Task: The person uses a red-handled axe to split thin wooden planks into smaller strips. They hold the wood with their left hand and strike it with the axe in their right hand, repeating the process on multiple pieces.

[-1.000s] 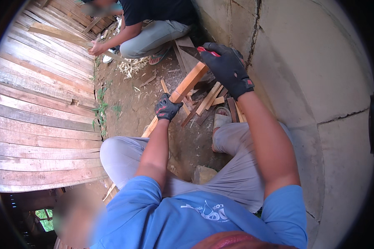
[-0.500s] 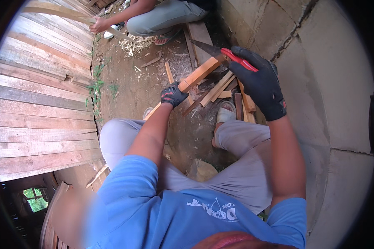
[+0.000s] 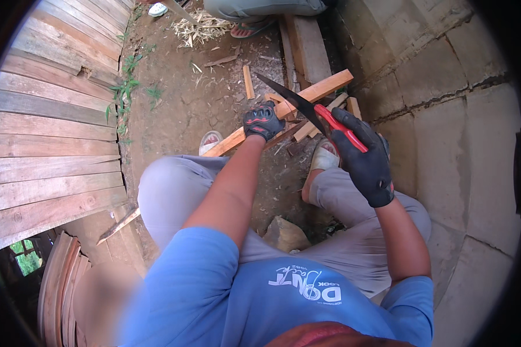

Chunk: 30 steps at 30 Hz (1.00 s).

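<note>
My left hand [image 3: 263,121], in a black glove with red marks, is closed round a long squared wooden batten [image 3: 321,88]. The batten slants from near my left foot up to the right. In my gloved right hand [image 3: 362,156] is a hand saw [image 3: 289,95] with a red handle. Its dark blade points up and left and crosses over the batten just right of my left hand. Whether the teeth touch the wood I cannot tell.
Cut wood pieces [image 3: 308,132] lie beyond my feet, by a thick beam [image 3: 308,49]. A block wall [image 3: 428,121] stands on my right, a plank wall [image 3: 52,139] on the left. Ahead, a person [image 3: 266,8] crouches by wood shavings [image 3: 200,29]. A stone [image 3: 286,233] lies between my legs.
The view has shifted. My left hand has slid up along the batten, nearer the saw, and more of the batten's far end shows. The saw blade has come down across the batten.
</note>
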Tool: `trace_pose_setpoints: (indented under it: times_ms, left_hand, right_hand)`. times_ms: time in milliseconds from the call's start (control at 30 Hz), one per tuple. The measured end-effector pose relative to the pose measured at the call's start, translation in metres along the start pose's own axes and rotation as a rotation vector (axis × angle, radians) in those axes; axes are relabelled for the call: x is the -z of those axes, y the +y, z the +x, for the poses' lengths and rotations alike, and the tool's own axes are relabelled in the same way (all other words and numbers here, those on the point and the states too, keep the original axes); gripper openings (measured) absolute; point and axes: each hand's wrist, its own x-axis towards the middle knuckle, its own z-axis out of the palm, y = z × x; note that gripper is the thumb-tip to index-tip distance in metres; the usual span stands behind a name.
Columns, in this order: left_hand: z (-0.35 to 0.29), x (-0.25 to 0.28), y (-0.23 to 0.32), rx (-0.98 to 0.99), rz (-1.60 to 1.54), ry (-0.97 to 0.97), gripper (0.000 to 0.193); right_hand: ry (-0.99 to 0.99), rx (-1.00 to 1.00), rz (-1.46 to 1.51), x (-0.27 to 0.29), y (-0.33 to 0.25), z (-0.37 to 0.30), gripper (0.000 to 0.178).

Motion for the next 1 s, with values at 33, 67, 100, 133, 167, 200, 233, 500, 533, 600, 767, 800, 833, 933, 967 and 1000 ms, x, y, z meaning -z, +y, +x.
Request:
trace_pose_setpoints:
  times_ms: [33,67,100,133,167,200,233,500,533,600,767,800,833,933,967,1000]
  left_hand:
    - [0.0,0.0,-0.002,-0.002,-0.01,0.019,0.061]
    - [0.001,0.0,-0.003,-0.003,-0.021,0.038,0.061]
    - [0.002,0.0,-0.005,0.0,-0.038,0.017,0.062]
    - [0.003,0.002,-0.004,0.003,-0.056,-0.003,0.063]
    - [0.003,0.003,-0.003,0.004,-0.074,-0.024,0.064]
    - [0.003,0.003,-0.001,0.002,-0.079,-0.03,0.065]
    - [0.003,0.003,-0.004,0.009,-0.077,-0.032,0.066]
    - [0.014,0.001,-0.012,0.072,-0.152,-0.109,0.071]
    - [0.016,0.004,-0.01,0.081,-0.173,-0.137,0.071]
    - [0.022,0.005,-0.009,0.093,-0.182,-0.173,0.072]
    - [0.024,0.005,-0.007,0.091,-0.155,-0.171,0.071]
    - [0.023,0.005,-0.004,0.083,-0.153,-0.168,0.07]
    - [0.021,0.003,-0.004,0.08,-0.148,-0.164,0.07]
    - [0.021,-0.003,-0.007,0.083,-0.154,-0.142,0.068]
    - [0.021,-0.006,-0.008,0.085,-0.159,-0.133,0.067]
    - [0.021,-0.009,-0.01,0.087,-0.161,-0.125,0.066]
  right_hand:
    - [-0.014,-0.034,-0.004,-0.003,-0.002,-0.001,0.036]
    - [-0.028,-0.068,-0.009,-0.006,-0.002,-0.003,0.036]
    - [-0.032,-0.1,-0.014,-0.009,-0.003,-0.006,0.036]
    - [-0.035,-0.133,-0.02,-0.011,-0.002,-0.009,0.036]
    - [-0.029,-0.163,-0.027,-0.012,-0.002,-0.013,0.037]
    - [-0.018,-0.182,-0.039,-0.013,-0.003,-0.019,0.037]
    - [-0.016,-0.196,-0.044,-0.016,-0.004,-0.023,0.037]
    - [0.012,-0.266,-0.082,-0.003,-0.032,-0.07,0.039]
    - [0.014,-0.283,-0.103,0.003,-0.038,-0.076,0.039]
    - [0.006,-0.272,-0.155,0.011,-0.049,-0.08,0.041]
    - [-0.022,-0.099,-0.26,0.009,-0.058,-0.08,0.043]
    - [-0.022,-0.078,-0.271,0.009,-0.059,-0.079,0.043]
    - [-0.025,-0.118,-0.257,0.008,-0.059,-0.078,0.043]
    - [-0.028,-0.229,-0.206,0.004,-0.058,-0.072,0.041]
    - [-0.025,-0.261,-0.184,0.0,-0.057,-0.068,0.04]
    - [-0.026,-0.247,-0.197,-0.006,-0.053,-0.064,0.04]
